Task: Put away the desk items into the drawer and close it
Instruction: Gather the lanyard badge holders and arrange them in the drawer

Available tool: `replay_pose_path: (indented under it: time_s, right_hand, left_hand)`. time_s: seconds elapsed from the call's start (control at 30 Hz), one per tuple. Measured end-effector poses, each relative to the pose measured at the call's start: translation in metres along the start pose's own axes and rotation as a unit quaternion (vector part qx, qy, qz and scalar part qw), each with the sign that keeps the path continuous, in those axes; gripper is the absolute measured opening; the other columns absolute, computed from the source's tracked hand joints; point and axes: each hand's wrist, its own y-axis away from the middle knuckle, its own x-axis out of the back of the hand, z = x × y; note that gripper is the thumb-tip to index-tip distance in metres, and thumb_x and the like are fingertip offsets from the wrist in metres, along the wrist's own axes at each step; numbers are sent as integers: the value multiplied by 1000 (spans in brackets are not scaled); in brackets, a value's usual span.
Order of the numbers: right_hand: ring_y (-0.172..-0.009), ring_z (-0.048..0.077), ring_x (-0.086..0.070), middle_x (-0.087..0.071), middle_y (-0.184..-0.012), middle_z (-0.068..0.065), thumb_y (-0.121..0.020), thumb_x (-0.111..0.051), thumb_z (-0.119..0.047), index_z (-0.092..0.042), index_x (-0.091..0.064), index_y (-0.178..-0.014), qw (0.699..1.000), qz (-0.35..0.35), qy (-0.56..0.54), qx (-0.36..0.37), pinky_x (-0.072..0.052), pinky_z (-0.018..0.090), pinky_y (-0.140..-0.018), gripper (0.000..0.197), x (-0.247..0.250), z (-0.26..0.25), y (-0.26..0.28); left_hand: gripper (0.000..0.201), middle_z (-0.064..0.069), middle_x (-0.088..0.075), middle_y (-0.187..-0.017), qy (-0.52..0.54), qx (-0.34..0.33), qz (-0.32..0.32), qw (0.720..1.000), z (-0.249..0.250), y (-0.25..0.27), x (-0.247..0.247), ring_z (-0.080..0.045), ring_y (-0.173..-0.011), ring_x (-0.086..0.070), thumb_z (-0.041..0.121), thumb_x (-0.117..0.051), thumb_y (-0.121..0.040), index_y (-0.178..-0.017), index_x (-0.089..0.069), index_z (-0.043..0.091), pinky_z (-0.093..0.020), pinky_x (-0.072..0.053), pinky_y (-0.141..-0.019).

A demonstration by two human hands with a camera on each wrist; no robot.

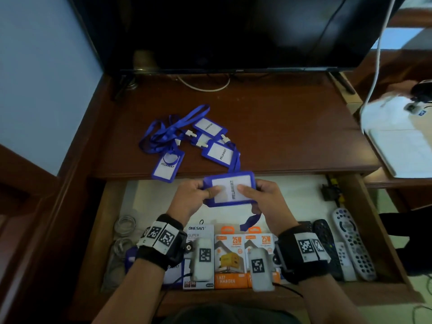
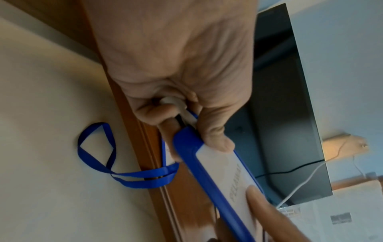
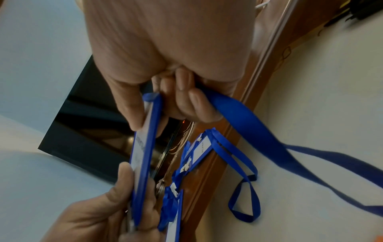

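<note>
Held item: blue badge holder [image 1: 228, 192], card face up, long axis running 9 to 3 o'clock between the two hands, above the back half of the open drawer [image 1: 371, 220].
Left hand [image 1: 190, 199]: grip clamped on the holder's 9 o'clock end; thumb on the card face, fingers curled beneath. The left wrist view shows the white clip at this end tucked in against the palm.
Right hand [image 1: 261, 197]: grip clamped on the 3 o'clock end, thumb on top. The right wrist view shows the lower fingers also curled around the blue strap [image 3: 244, 117].
Strap: hangs from the right hand down to the pale drawer floor, a loose loop lying there.
Key relation: holder is directly over bare drawer floor at 12 o'clock from the charger boxes [image 1: 231, 258]; both hands equally near, so a straight lowering looks sufficient.
Remaining on tabletop [image 1: 292, 127]: three more badge holders [image 1: 168, 166] with tangled straps, at 11 to 12 o'clock from the hands.
Drawer contents: charger boxes at the front, remotes [image 1: 353, 244] at 3 o'clock, coiled cables at 9 o'clock.
Progress, judged: partway; drawer not yet closed.
Risk, judged: trailing strap could snag on the drawer edge.
</note>
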Motion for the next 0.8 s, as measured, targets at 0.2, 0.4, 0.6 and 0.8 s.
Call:
replay_pose_path:
  time_s: [0.2, 0.4, 0.6, 0.8]
  right_hand:
    - [-41, 7, -21, -28, -46, -7, -90, -64, -13, 6, -62, -84, 998, -51, 30, 14, -23, 18, -39, 20, -12, -2, 5]
    - [-41, 6, -23, -31, -44, -9, -90, -60, -7, 8, -65, -80, 989, -107, 102, 31, -22, 18, -40, 18, -23, -10, 8]
    - [-46, 4, -40, -51, -52, 1, -88, -62, -3, -4, -68, -71, 979, -99, 172, 52, -32, 16, -49, 18, -16, -18, 0]
    - [-44, 1, -50, -55, -48, -9, -89, -64, -3, -5, -60, -71, 983, -98, 155, 12, -36, 11, -42, 18, 3, -12, -3]
  left_hand:
    - [17, 7, -57, -57, 85, -9, 155, 984, -2, -9, -1, -2, -48, -46, 15, -70, -86, -82, -68, -2, -14, -36, -47]
    - [28, 7, -63, -58, -81, -55, 85, 992, -10, -5, -6, -8, -60, -54, 18, -71, -85, -59, -61, 15, -30, -47, -65]
    - [17, 2, -64, -72, -299, -67, -52, 951, -3, -6, -8, -21, -76, -61, 17, -67, -84, -69, -64, 24, -29, -42, -64]
    - [40, -23, -69, -97, -287, 37, -160, 944, -2, -3, -5, -37, -93, -65, 31, -69, -83, -94, -66, -7, -49, -49, -86]
